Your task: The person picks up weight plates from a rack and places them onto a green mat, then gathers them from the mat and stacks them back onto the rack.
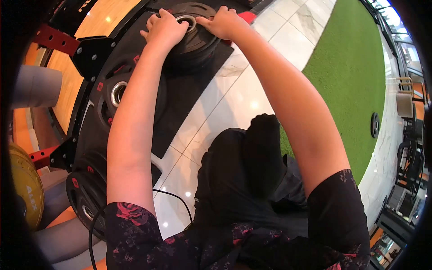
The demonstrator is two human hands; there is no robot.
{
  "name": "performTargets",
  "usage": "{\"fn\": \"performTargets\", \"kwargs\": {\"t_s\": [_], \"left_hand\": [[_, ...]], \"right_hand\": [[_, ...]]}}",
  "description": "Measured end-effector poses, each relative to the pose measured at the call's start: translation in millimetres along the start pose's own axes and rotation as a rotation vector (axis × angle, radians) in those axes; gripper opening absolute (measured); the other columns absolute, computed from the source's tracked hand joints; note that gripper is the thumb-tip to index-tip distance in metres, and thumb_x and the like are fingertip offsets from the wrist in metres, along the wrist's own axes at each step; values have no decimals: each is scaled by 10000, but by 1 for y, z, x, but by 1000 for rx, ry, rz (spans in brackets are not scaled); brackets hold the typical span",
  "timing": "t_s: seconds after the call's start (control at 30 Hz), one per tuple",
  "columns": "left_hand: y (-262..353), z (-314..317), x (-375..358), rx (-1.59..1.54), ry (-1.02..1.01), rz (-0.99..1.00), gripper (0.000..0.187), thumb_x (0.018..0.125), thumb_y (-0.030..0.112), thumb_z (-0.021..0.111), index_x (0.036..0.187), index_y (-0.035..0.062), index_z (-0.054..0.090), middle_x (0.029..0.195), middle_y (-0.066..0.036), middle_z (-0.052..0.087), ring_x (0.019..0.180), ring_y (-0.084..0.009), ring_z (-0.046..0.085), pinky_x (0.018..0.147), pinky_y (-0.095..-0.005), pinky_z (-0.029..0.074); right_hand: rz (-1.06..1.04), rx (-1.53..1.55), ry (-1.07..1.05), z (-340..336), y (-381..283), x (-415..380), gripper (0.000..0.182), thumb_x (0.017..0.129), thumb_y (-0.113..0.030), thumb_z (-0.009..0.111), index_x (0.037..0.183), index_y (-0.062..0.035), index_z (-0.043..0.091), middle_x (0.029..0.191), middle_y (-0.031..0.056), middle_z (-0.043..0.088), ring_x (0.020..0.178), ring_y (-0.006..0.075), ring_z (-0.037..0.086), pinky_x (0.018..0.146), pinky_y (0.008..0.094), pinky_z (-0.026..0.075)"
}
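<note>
At the top of the view, a stack of black weight plates [193, 53] lies flat on a black mat [198, 90], with a metal ring [188, 22] round its centre hole. My left hand [164, 29] rests on the left side of the top plate, fingers bent, thumb near the ring. On the right side, my right hand [221, 21] touches the same plate, thumb pointing at the ring. Whether the fingers grip the rim is hard to see. Another black plate with a metal centre [118, 93] lies nearer, partly behind my left forearm.
More black plates [83, 200] stand at the lower left by a yellow plate [28, 189]. Red and black rack parts [56, 40] line the left. A small black plate [375, 125] lies on green turf [346, 81]. A black cable [180, 200] runs near my legs.
</note>
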State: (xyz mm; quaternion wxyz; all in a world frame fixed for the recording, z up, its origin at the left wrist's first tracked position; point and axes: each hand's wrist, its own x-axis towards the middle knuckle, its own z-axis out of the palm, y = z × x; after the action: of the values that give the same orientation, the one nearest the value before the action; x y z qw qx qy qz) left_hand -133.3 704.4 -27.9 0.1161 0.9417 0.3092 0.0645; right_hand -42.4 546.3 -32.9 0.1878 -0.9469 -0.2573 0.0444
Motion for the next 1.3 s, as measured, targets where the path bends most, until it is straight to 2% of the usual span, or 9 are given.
{"fn": "performTargets", "kwargs": {"t_s": [0.07, 0.13, 0.17, 0.3, 0.53, 0.73, 1.13, 1.23, 1.3], "left_hand": [[24, 8, -5, 28, 247, 161, 933, 887, 523, 699, 1565, -4, 336, 1598, -264, 370, 1494, -424, 357, 1191, -569, 325], [56, 10, -9, -47, 276, 244, 891, 894, 497, 697, 1548, -9, 364, 1584, -271, 371, 1479, -441, 357, 1197, -532, 331], [75, 9, -12, -179, 241, 292, 875, 890, 482, 705, 1534, -15, 383, 1570, -280, 379, 1460, -450, 374, 1193, -512, 343], [152, 22, -50, -435, 180, 432, 797, 870, 437, 725, 1464, -29, 470, 1466, -307, 470, 1357, -452, 484, 1153, -471, 404], [277, 65, -119, -466, -103, 610, 677, 910, 375, 705, 1413, -40, 526, 1339, -277, 620, 1245, -381, 612, 1058, -435, 486], [411, 94, -187, -647, -537, 656, 571, 951, 356, 666, 1384, -3, 564, 1273, -188, 697, 1152, -305, 684, 999, -407, 534], [719, 270, -341, -659, -620, 1104, 504, 992, 388, 666, 1378, 72, 591, 1286, -159, 690, 1179, -298, 670, 1034, -415, 513], [782, 303, -369, -606, -495, 1322, 545, 1012, 454, 616, 1425, 102, 555, 1380, -137, 622, 1272, -316, 610, 1088, -487, 466], [827, 312, -386, -572, -514, 1371, 525, 1010, 357, 604, 1450, 86, 512, 1513, -231, 445, 1401, -420, 436, 1170, -514, 377]], "right_hand": [[56, -14, 28, -18, 23, -4, 997, 888, -744, 603, 1409, 100, 498, 1465, 301, 508, 1313, 425, 580, 1041, 502, 515], [67, -103, -14, -45, 54, -15, 965, 891, -731, 608, 1405, 80, 514, 1462, 292, 520, 1308, 428, 581, 1049, 500, 512], [69, -47, 14, -60, 72, -25, 913, 889, -674, 627, 1347, 114, 570, 1365, 322, 593, 1306, 429, 573, 1080, 469, 478], [228, -102, 38, -110, 147, -78, 781, 904, -536, 670, 1432, 27, 553, 1452, 262, 556, 1334, 397, 557, 1108, 470, 464], [490, -118, 34, -159, 306, -194, 690, 929, -484, 661, 1438, -31, 550, 1519, 225, 491, 1313, 383, 579, 1068, 492, 507], [708, -90, 65, -187, 454, -308, 663, 935, -484, 667, 1418, -43, 563, 1482, 221, 511, 1298, 390, 582, 1069, 491, 503], [1019, -254, 236, -227, 755, -463, 753, 922, -525, 693, 1474, -62, 474, 1480, 230, 477, 1337, 458, 501, 1052, 544, 497], [1015, -300, 367, -237, 807, -471, 603, 940, -518, 679, 1381, -123, 568, 1457, 235, 482, 1369, 475, 470, 1117, 556, 433], [1134, -186, 333, -254, 842, -469, 1040, 842, -584, 752, 1598, -31, 299, 1663, 236, 270, 1532, 403, 280, 1227, 567, 294]]}}
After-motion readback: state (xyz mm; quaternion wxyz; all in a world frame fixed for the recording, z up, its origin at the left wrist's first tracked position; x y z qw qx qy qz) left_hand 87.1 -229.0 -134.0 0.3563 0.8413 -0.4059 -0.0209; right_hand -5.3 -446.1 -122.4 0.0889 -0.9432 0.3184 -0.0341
